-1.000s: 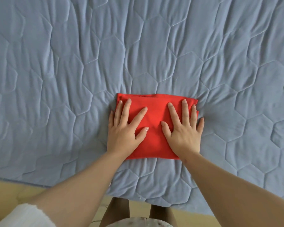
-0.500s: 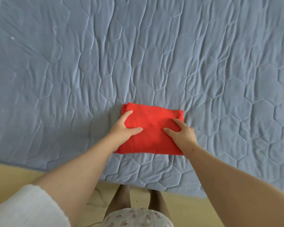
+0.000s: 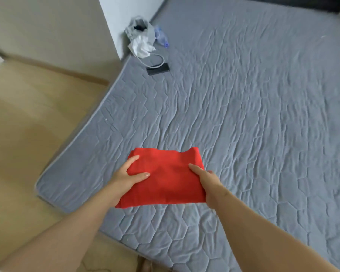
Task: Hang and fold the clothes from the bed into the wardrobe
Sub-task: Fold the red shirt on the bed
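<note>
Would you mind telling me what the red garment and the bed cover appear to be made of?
Red garment: soft matte cloth, perhaps cotton; it folds thickly without shine. Bed cover: grey quilted fabric, matte, with stitched hexagons and puckered wrinkles.

I see folded red garment: plain bright red cloth, no print visible, folded into compact layered rectangle. Near edge straight; far edge dips in middle, far corners standing higher. Left hand grips its left side, thumb across top. Right hand grips its right side. Garment is over near-left part of bed, close to near edge of grey hexagon-quilted cover. I cannot tell whether underside touches quilt.
</note>
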`<state>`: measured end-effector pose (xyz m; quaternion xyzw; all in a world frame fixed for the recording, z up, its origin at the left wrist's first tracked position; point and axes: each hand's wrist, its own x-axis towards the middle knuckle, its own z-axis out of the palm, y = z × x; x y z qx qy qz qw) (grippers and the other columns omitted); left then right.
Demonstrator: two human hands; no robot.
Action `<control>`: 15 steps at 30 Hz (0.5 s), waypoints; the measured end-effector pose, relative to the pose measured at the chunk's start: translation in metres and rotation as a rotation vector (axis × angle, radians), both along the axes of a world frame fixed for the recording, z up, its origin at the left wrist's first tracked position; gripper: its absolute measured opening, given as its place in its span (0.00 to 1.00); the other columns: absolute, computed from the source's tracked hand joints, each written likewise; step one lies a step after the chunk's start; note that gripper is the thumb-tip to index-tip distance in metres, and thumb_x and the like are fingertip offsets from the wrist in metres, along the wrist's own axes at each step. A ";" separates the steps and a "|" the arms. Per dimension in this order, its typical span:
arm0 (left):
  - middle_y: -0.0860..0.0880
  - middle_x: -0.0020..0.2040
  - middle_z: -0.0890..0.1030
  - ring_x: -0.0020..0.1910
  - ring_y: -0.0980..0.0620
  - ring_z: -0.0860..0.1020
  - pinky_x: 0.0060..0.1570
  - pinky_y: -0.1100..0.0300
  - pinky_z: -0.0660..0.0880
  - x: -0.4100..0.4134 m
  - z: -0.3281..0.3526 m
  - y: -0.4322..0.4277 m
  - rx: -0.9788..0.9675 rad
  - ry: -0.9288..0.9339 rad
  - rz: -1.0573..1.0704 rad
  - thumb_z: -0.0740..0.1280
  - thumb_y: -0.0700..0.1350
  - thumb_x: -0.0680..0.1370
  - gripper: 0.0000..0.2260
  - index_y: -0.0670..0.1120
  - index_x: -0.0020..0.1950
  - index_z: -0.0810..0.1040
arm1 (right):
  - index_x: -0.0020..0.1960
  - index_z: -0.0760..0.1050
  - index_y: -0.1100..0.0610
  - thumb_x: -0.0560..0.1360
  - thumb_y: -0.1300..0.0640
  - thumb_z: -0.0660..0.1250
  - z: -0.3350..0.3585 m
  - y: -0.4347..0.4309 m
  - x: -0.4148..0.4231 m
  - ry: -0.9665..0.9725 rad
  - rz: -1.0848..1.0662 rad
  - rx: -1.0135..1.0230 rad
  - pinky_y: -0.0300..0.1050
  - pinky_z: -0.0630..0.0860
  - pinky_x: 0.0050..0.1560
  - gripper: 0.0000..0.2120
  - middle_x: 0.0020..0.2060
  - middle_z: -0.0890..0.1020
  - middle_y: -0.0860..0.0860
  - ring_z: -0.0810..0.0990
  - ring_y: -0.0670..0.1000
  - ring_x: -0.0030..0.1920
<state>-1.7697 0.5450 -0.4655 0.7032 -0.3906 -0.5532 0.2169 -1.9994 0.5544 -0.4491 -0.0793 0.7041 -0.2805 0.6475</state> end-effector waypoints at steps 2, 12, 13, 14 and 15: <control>0.60 0.51 0.76 0.46 0.64 0.75 0.41 0.68 0.71 0.018 0.042 -0.007 -0.053 0.035 0.052 0.75 0.48 0.68 0.29 0.65 0.64 0.70 | 0.61 0.72 0.61 0.68 0.51 0.74 0.039 -0.017 0.016 -0.099 0.061 -0.049 0.41 0.77 0.31 0.26 0.43 0.82 0.56 0.81 0.53 0.37; 0.55 0.60 0.74 0.50 0.60 0.75 0.46 0.66 0.72 0.146 0.210 -0.003 -0.332 0.055 0.293 0.72 0.47 0.71 0.23 0.63 0.62 0.72 | 0.48 0.77 0.57 0.68 0.49 0.72 0.196 -0.071 0.142 -0.242 0.515 -0.269 0.44 0.80 0.31 0.14 0.33 0.85 0.55 0.84 0.53 0.31; 0.55 0.61 0.73 0.50 0.59 0.75 0.45 0.66 0.71 0.163 0.220 0.000 -0.340 0.048 0.321 0.72 0.48 0.72 0.22 0.62 0.63 0.73 | 0.48 0.76 0.56 0.68 0.49 0.72 0.207 -0.074 0.162 -0.241 0.551 -0.287 0.44 0.80 0.30 0.14 0.32 0.85 0.55 0.83 0.53 0.30; 0.54 0.63 0.73 0.53 0.57 0.75 0.47 0.64 0.72 0.182 0.230 0.004 -0.335 0.033 0.354 0.71 0.48 0.72 0.20 0.60 0.63 0.73 | 0.48 0.76 0.56 0.68 0.48 0.72 0.217 -0.076 0.183 -0.234 0.591 -0.300 0.43 0.79 0.29 0.14 0.31 0.84 0.54 0.83 0.53 0.30; 0.53 0.65 0.72 0.55 0.54 0.74 0.53 0.61 0.71 0.200 0.239 0.009 -0.323 0.013 0.384 0.70 0.49 0.73 0.19 0.59 0.63 0.73 | 0.48 0.76 0.56 0.68 0.48 0.72 0.225 -0.077 0.204 -0.228 0.630 -0.313 0.43 0.79 0.29 0.15 0.31 0.84 0.54 0.83 0.53 0.30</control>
